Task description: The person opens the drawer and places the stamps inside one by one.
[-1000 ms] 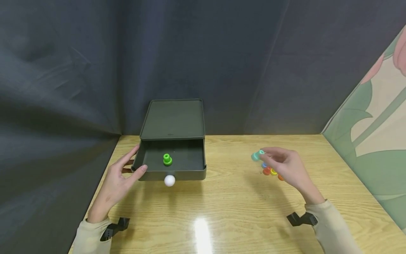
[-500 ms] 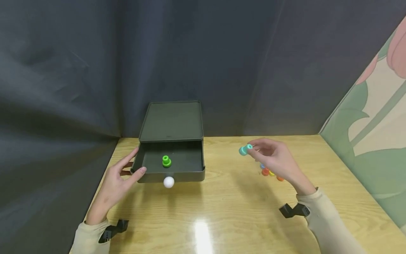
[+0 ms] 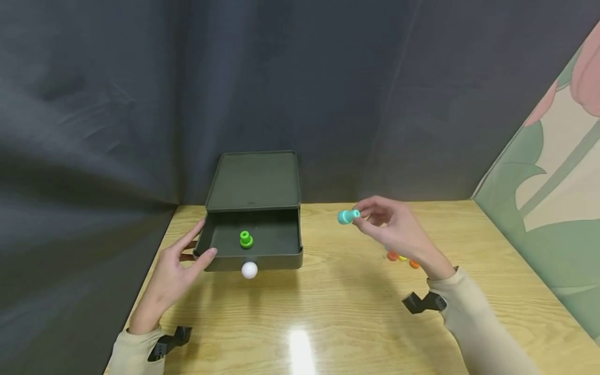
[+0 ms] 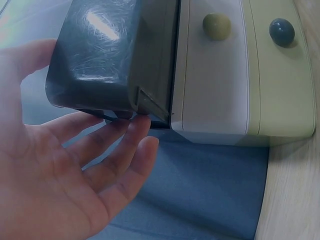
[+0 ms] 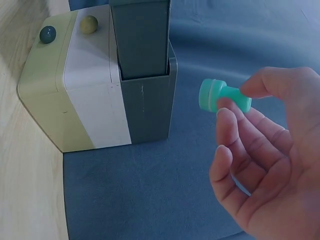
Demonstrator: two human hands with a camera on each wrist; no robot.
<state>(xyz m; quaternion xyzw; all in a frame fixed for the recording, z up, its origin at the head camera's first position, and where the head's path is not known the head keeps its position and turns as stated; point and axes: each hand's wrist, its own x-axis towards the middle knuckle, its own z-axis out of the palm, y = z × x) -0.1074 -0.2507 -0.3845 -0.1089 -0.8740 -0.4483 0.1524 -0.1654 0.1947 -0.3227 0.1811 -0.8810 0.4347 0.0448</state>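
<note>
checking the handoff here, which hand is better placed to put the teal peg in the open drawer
Right. The right hand already pinches the teal peg in the air just right of the open drawer. The left hand only touches the drawer's left corner.

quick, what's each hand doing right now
Left hand: open, fingers straight, touching the left side of the open drawer.
Right hand: pinching a teal peg in the air, right of the drawer.
</note>
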